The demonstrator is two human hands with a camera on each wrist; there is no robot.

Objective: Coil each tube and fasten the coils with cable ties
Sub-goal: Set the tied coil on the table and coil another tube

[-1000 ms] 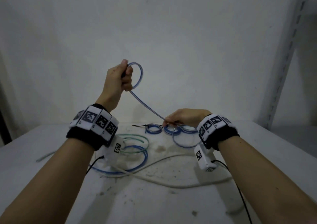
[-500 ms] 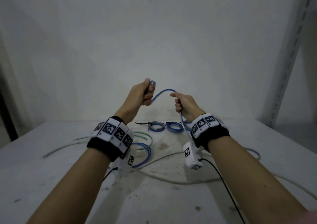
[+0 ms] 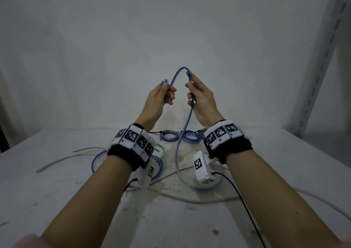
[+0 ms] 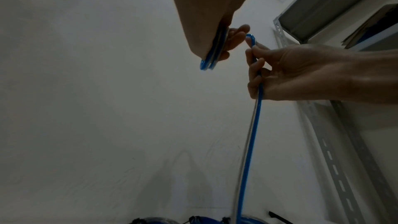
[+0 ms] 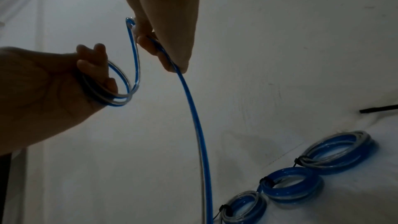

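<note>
Left hand: your left hand (image 3: 160,95) is raised above the table, fingers curled round small loops of the blue tube (image 3: 175,77); the right wrist view shows about two turns sitting in the palm (image 5: 120,94).
Right hand: your right hand (image 3: 201,97) is up beside the left, close but not touching; fingers and thumb pinch the same tube just past the top of its arch (image 4: 255,67).
Between hands: the tube rises from the left-hand loops, bends over in a narrow arch and passes down through your right fingers (image 5: 150,43).
Tube run: below the right hand it hangs down to the table (image 3: 57,200), curves past the right wrist camera (image 3: 202,169) and lies on the surface; the far end I cannot tell.
Done coils: three blue coils (image 5: 290,186) lie in a row at the back of the table near the wall, each bound by a black cable tie (image 5: 266,180); neighbours look touching.
Loose tie: a black cable tie end (image 5: 379,108) lies further along the back edge, apart from the coils.
Other tubes: a loose blue tube ring (image 3: 95,162), a green tube (image 3: 158,149) and a white tube (image 3: 190,200) lie on the table under and around your forearms.
Wrists: marker bands (image 3: 133,139) on both wrists, black cable (image 3: 245,207) from the right camera.
Right edge: grey slotted shelf upright (image 3: 319,57) beside the table.
</note>
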